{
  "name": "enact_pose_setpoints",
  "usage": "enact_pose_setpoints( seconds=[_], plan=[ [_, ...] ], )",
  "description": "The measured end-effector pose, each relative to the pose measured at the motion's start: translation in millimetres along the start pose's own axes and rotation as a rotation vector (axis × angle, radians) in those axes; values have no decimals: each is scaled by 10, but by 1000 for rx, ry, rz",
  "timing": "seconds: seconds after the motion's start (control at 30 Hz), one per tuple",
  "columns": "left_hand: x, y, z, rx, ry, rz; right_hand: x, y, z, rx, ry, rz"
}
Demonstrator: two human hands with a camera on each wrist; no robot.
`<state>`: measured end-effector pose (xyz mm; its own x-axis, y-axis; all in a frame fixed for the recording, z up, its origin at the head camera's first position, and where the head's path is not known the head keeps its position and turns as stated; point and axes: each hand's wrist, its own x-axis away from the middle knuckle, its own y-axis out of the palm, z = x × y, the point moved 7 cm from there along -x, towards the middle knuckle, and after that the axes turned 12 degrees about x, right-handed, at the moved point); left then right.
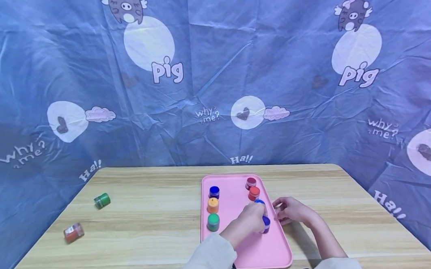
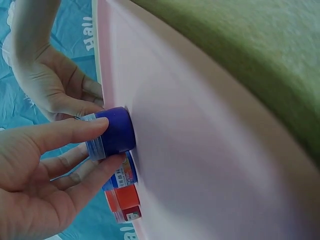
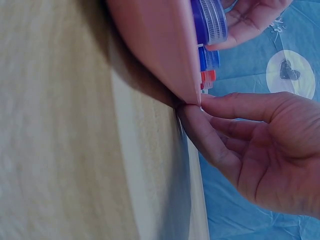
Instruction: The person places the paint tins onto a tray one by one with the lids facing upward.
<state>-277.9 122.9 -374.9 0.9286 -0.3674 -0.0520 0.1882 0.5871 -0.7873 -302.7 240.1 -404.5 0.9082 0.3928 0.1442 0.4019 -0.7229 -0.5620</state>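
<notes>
My left hand (image 1: pixel 249 219) reaches over the pink tray (image 1: pixel 243 253) and pinches a dark blue paint jar (image 2: pixel 118 131) between thumb and fingers. The jar's base is right at the tray's surface, near the right rim. Beyond it stand a blue jar (image 1: pixel 259 202), a red jar (image 1: pixel 254 193) and a dark red jar (image 1: pixel 251 183) in a row. At the tray's right edge my right hand (image 3: pixel 260 150) pinches the rim, thumb on top and index finger below. Along the tray's left side are a dark blue jar (image 1: pixel 214 192), an orange jar (image 1: pixel 213 205) and a green jar (image 1: pixel 213 222).
On the left of the wooden table (image 1: pixel 151 235) lie another green jar (image 1: pixel 102 200) and a jar with orange-red paint (image 1: pixel 74 232), both on their sides. A blue printed curtain (image 1: pixel 212 77) hangs behind the table and along its sides.
</notes>
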Motion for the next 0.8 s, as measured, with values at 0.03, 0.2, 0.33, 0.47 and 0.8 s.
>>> enact_pose_setpoints(
  seconds=[0.03, 0.2, 0.33, 0.47, 0.8],
  plan=[
    [0, 2, 6, -7, 6, -3, 3, -1, 0, 0, 0, 1],
    [7, 5, 38, -30, 39, -15, 13, -11, 5, 16, 9, 6],
    [9, 9, 34, -4, 34, -29, 13, -20, 14, 30, 16, 9],
    [32, -33, 45, -10, 41, -56, 9, -15, 24, 32, 21, 7],
    [129, -571, 12, 79, 62, -49, -9, -16, 19, 37, 43, 19]
  ],
)
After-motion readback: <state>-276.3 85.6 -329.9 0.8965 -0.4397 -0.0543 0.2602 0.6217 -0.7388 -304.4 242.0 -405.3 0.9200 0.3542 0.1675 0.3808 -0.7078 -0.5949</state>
